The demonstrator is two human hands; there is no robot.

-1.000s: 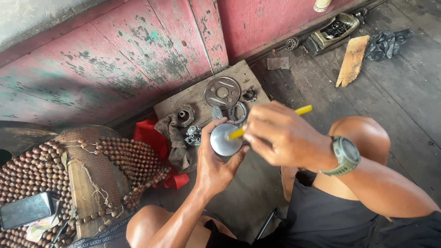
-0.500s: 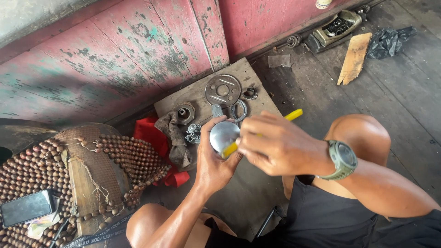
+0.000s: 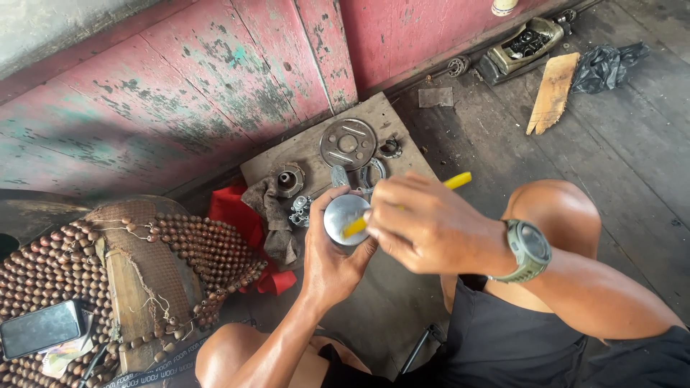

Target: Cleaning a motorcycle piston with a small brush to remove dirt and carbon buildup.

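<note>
My left hand (image 3: 327,262) wraps a round metal cup (image 3: 346,218) above the floor; my right hand (image 3: 424,223) pinches a yellow stick (image 3: 456,181) whose tip rests on its face.

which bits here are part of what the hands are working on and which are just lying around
In hand:
left hand
round metal part
right hand
yellow tool

Lying about:
metal disc
dirty rag
phone
wood scrap
black bag
beaded mat
</note>
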